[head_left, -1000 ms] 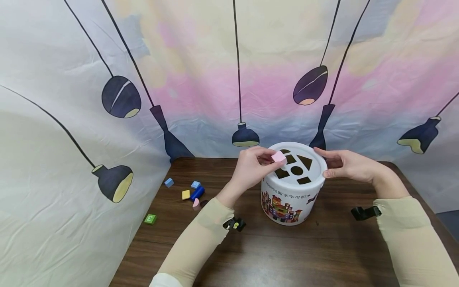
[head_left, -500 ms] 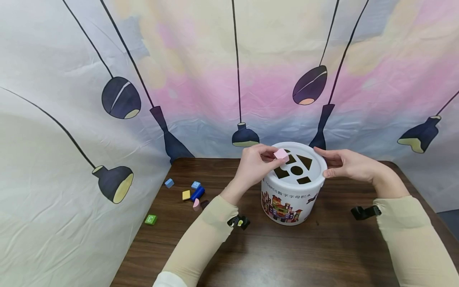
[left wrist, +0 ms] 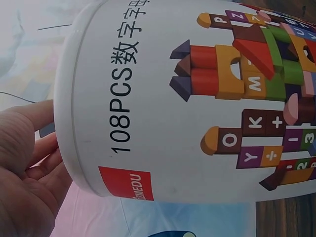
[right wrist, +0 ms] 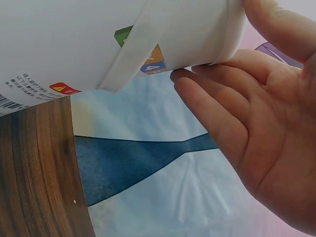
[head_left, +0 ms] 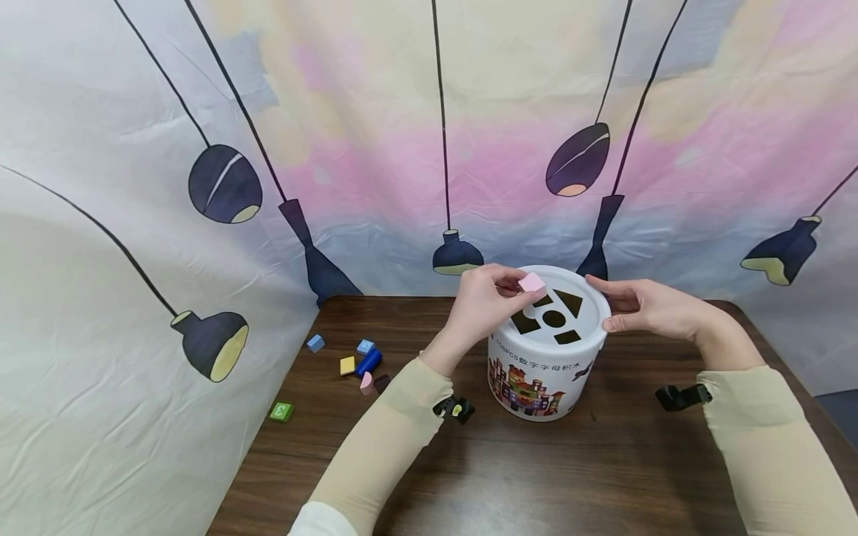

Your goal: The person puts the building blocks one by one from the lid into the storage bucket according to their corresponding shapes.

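Note:
A white bucket printed with colourful building blocks stands upright on the table. Its white lid has several dark cut-outs, among them a triangle and a circle. Over the lid's left part, my left hand pinches a small pink block between thumb and fingers, overlapping some of the cut-outs. In the left wrist view the bucket wall hides the block and fingertips. My right hand holds the bucket's right side at the rim, thumb on one side and fingers on the other.
On the dark wooden table, left of the bucket, lie a blue cylinder, a yellow block, a pink rounded block, a green block and several others. A painted curtain hangs behind the table.
My left hand has shifted a little to the right and farther back over the lid, carrying the pink block. The right hand and bucket stay where they were.

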The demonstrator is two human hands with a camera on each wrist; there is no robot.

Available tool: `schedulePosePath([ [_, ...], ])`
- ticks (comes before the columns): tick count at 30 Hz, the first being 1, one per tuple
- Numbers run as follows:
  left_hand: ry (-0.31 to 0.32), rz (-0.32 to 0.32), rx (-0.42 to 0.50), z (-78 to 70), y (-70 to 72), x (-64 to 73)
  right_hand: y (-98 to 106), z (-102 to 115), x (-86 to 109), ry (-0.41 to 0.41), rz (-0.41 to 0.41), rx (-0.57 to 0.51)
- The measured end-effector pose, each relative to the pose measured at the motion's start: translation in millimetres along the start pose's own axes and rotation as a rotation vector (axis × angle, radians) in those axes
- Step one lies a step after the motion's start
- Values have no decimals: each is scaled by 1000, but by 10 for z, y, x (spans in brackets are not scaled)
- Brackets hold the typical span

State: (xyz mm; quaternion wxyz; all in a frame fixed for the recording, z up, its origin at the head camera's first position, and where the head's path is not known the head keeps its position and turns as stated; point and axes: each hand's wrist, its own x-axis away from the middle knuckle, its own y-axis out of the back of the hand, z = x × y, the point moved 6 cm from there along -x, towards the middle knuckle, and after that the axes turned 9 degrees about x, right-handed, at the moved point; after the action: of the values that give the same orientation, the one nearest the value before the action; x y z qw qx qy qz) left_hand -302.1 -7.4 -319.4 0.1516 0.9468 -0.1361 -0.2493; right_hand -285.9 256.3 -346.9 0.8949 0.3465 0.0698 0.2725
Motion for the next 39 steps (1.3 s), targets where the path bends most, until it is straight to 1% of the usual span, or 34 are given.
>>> schedulePosePath([
  [9,-9,43,-79,-23,-96,-97,0,-6,12,-5,-1,-20],
  [17,-3,81,-174,-4,-192,-98,-14,-15,11,-3,7,-21],
  [21,-4,79,-211,-7,-202,-95,-18,-15,9,2,9,-21],
  [29,-38,91,-297,-32,-220,-84,-17,-21,15,1,9,-27],
  [39,-25,110,-324,-25,-209,-81,-20,-15,16,3,4,-8],
])
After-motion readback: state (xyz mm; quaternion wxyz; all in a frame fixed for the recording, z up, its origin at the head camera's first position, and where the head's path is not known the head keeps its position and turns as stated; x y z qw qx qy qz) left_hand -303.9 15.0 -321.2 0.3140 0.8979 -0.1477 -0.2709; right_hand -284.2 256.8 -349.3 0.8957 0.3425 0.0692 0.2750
